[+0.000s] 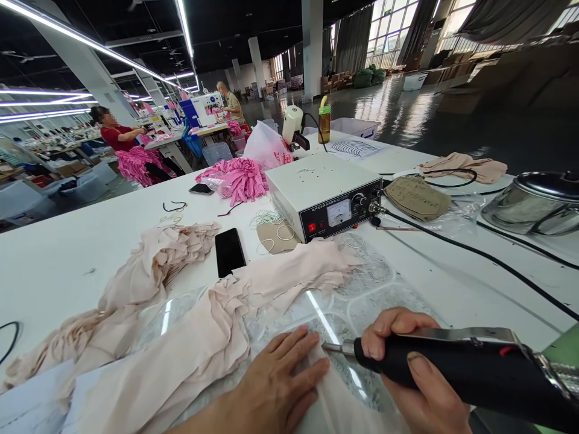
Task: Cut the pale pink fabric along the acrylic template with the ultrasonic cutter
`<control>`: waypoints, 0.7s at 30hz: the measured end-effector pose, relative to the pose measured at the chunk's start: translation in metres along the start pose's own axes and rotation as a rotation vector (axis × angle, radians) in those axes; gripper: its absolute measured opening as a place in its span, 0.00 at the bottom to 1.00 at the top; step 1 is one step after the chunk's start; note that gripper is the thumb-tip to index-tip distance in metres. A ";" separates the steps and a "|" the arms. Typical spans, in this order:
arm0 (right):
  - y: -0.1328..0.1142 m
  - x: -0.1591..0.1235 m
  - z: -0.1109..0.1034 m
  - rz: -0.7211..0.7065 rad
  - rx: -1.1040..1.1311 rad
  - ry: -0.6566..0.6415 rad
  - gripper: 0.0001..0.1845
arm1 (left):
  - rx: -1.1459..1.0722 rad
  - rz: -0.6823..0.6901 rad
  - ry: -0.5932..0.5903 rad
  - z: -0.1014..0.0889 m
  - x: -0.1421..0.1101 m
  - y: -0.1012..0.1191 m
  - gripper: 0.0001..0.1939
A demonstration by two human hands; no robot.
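Note:
My left hand (280, 380) lies flat, fingers stretched out, on a thin beige fabric piece (346, 404) over a clear sheet (289, 310) with curved outlines. My right hand (423, 377) is wrapped round a black ultrasonic handpiece (479, 371). The handpiece's narrow metal tip points left, close to my left fingertips, at the fabric's edge; whether it touches is hard to tell. Left of my hands, layered beige fabric pieces (181, 343) lie in a loose pile. More beige pieces (298, 268) are stacked just beyond the clear sheet's middle.
A white control box (325, 181) with a meter stands behind, a black cable (479, 259) crossing to the right. Nearby are a black phone (229, 252), another beige bundle (163, 256), pink strips (244, 181), a bottle (324, 123) and a glass-sided pot (534, 205). Two people work farther back.

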State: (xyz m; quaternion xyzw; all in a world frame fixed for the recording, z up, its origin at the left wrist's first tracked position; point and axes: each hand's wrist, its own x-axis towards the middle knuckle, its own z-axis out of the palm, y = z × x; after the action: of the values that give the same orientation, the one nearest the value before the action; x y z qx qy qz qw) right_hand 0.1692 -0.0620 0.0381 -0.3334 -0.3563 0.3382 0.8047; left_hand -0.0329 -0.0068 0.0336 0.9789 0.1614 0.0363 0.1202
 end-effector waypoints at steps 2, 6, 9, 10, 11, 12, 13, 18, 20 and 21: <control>-0.001 0.001 0.000 -0.022 -0.014 -0.030 0.06 | 0.003 0.004 0.022 0.000 0.000 0.000 0.21; -0.001 0.001 0.001 -0.068 -0.062 -0.080 0.05 | 0.018 0.012 0.025 -0.001 0.000 0.000 0.21; -0.001 0.002 0.002 -0.056 -0.051 -0.068 0.05 | 0.034 0.015 0.007 -0.002 0.000 0.001 0.21; -0.002 0.002 0.001 -0.048 -0.039 -0.055 0.06 | 0.040 0.014 0.006 -0.002 0.000 0.001 0.22; -0.002 0.001 0.000 -0.035 -0.026 -0.041 0.06 | 0.045 0.016 0.006 -0.003 0.000 0.001 0.22; -0.003 0.001 -0.001 -0.023 -0.011 -0.025 0.06 | 0.049 0.016 0.007 -0.003 0.000 0.001 0.22; -0.004 0.000 -0.003 -0.011 0.003 -0.010 0.06 | 0.050 0.017 0.004 -0.003 0.000 0.001 0.22; -0.011 -0.007 -0.015 0.052 0.044 0.009 0.08 | 0.039 0.021 -0.017 -0.003 0.000 0.002 0.20; -0.013 -0.010 -0.018 0.072 0.042 0.007 0.08 | 0.039 0.020 -0.022 -0.002 0.000 0.001 0.21; -0.013 -0.012 -0.019 0.076 0.037 0.006 0.08 | 0.038 0.018 -0.022 -0.001 0.000 0.001 0.22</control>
State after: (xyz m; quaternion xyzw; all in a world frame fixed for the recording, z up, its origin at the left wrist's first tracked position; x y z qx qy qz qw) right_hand 0.1825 -0.0839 0.0340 -0.3329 -0.3346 0.3742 0.7983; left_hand -0.0329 -0.0077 0.0353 0.9827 0.1519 0.0234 0.1031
